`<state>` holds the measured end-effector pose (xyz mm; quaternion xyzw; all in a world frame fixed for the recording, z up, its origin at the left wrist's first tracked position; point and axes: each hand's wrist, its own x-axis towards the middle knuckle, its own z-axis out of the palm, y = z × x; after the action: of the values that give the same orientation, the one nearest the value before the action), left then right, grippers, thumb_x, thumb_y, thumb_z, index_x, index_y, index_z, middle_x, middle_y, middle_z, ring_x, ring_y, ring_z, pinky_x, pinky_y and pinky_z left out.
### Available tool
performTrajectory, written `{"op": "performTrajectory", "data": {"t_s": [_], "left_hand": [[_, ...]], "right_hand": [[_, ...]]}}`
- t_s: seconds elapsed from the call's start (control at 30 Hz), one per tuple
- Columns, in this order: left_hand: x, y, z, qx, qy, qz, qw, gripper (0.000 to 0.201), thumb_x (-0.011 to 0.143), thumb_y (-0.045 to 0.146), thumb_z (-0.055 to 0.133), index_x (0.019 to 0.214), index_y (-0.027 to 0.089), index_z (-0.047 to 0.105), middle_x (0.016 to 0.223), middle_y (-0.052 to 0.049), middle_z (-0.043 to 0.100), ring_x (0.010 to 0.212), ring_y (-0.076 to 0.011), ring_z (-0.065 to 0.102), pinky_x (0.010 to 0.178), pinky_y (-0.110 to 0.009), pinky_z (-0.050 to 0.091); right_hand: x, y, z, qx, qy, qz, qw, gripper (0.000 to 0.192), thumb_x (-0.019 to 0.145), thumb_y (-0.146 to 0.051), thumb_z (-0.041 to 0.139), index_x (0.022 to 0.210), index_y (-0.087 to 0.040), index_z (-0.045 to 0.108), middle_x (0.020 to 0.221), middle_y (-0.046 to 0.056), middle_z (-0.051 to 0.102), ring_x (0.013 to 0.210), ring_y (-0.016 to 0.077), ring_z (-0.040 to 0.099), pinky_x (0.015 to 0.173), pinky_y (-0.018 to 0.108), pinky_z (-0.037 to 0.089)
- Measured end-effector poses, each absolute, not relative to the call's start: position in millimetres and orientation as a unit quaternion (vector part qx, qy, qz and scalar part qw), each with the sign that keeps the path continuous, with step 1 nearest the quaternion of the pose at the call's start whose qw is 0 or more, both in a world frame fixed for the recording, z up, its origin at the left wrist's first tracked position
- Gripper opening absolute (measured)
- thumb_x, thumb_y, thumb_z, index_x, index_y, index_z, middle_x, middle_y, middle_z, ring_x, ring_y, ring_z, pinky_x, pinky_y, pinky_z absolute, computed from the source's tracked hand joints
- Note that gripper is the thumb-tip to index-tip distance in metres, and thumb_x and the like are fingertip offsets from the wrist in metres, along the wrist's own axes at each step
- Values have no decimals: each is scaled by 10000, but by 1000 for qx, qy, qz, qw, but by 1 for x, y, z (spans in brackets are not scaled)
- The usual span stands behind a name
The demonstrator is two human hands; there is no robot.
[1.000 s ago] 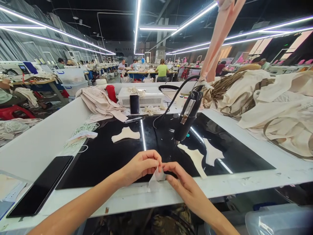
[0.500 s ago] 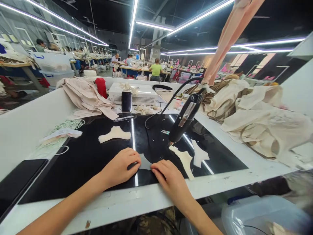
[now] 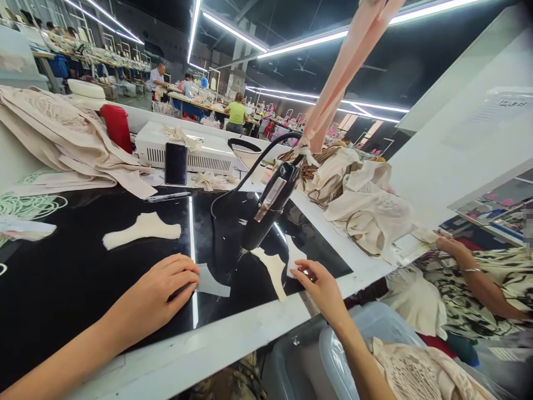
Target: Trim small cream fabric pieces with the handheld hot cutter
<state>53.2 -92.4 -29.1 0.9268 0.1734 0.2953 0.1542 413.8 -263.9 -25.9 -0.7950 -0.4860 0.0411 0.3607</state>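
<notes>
My left hand (image 3: pixel 169 286) rests on the black work surface, its thumb and fingers closed at the left end of a thin grey translucent piece (image 3: pixel 213 282) that lies flat. My right hand (image 3: pixel 322 289) is at the near end of a white cut piece (image 3: pixel 293 254), thumb and forefinger slightly apart at its edge. Just left of that piece lies a cream cut piece (image 3: pixel 272 269). Another cream piece (image 3: pixel 144 229) lies beyond my left hand. A black handheld tool (image 3: pixel 270 205) with a pointed metal tip hangs over the surface from a pink cloth strip.
At the back stand a white vented box (image 3: pixel 208 161), a phone (image 3: pixel 175 164) and a red object (image 3: pixel 116 128). Beige garments (image 3: pixel 362 205) pile up on the right, pink fabric (image 3: pixel 70 144) on the left. Plastic bins stand below the edge; a co-worker's arm (image 3: pixel 478 278) is far right.
My right hand has left the grey piece and moved right to the white piece. My left hand stays at the grey piece. The view has turned right, bringing a co-worker's arm into sight.
</notes>
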Motion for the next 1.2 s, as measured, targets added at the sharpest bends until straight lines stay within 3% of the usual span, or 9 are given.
{"op": "performTrajectory", "data": {"t_s": [0.17, 0.3, 0.47, 0.63, 0.87, 1.07, 1.2], "left_hand": [[52, -92, -31, 930, 174, 291, 140, 203, 999, 302, 536, 993, 245, 730, 1115, -19, 733, 1157, -215, 633, 1076, -374, 498], [52, -93, -30, 931, 176, 287, 138, 199, 1002, 297, 534, 1007, 243, 726, 1118, -16, 731, 1157, -211, 633, 1070, -371, 501], [53, -94, -27, 927, 181, 294, 146, 206, 995, 295, 534, 999, 244, 733, 1106, -21, 737, 1134, -214, 648, 1042, -368, 524], [52, -94, -27, 926, 172, 302, 146, 215, 993, 289, 526, 974, 242, 735, 1080, -22, 745, 1109, -217, 660, 1003, -364, 549], [52, -93, -30, 927, 177, 301, 137, 224, 1001, 288, 513, 992, 237, 732, 1082, -27, 742, 1114, -217, 655, 1000, -366, 551], [52, -94, -30, 928, 167, 302, 140, 222, 1009, 260, 499, 1006, 227, 719, 1086, -31, 735, 1117, -208, 648, 1011, -356, 534], [55, -91, -29, 922, 172, 308, 160, 211, 1005, 231, 508, 1026, 217, 717, 1086, -40, 734, 1104, -206, 648, 1009, -353, 524]], "right_hand": [[407, -260, -30, -795, -479, 55, 368, 505, 887, -694, 545, 855, -228, 737, 892, 84, 715, 840, 269, 611, 806, 414, 444], [407, -262, -28, -794, -459, 70, 392, 439, 863, -642, 602, 832, -228, 744, 867, 75, 718, 833, 270, 608, 788, 401, 436], [415, -262, -26, -792, -396, 98, 453, 403, 777, -606, 699, 794, -207, 759, 820, 50, 731, 759, 228, 598, 715, 355, 455], [430, -257, -14, -757, -308, 121, 564, 449, 712, -624, 741, 814, -187, 733, 721, 28, 679, 658, 171, 580, 538, 274, 435], [440, -247, 3, -684, -258, 166, 662, 515, 612, -632, 837, 832, -192, 685, 854, 65, 727, 576, 110, 549, 425, 207, 409], [441, -249, 20, -652, -276, 161, 687, 490, 634, -595, 872, 832, -186, 687, 885, 58, 722, 611, 107, 552, 427, 196, 401], [429, -263, 30, -629, -315, 152, 694, 374, 838, -538, 752, 922, -184, 664, 946, 31, 700, 632, 88, 556, 471, 190, 433]]}}
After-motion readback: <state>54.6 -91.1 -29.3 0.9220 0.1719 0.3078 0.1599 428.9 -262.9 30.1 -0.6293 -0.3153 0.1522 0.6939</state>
